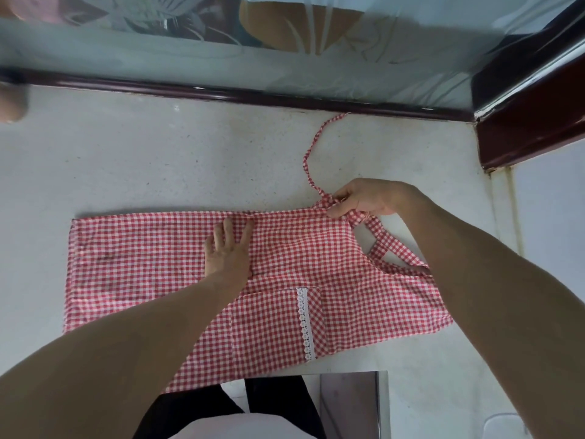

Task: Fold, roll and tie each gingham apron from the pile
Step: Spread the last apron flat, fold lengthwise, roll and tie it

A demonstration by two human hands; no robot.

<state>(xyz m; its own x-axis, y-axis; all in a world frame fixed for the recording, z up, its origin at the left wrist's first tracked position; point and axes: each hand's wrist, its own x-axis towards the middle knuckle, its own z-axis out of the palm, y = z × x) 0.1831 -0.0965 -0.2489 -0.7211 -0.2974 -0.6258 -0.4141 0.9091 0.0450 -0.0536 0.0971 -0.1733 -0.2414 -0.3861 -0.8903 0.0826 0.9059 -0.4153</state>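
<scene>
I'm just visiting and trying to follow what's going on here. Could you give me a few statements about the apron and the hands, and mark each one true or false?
1. The apron is red and white checked. True.
2. The left hand lies flat on the cloth with fingers spread. True.
3. The right hand rests idle on the bare counter. False: it pinches the apron's far edge where the straps meet.
4. The apron is already rolled into a bundle. False: it lies spread flat on the counter.
5. A strip of white lace runs along the pocket. True.
6. The long strap is tied in a bow. False: it trails loose toward the window frame.
</scene>
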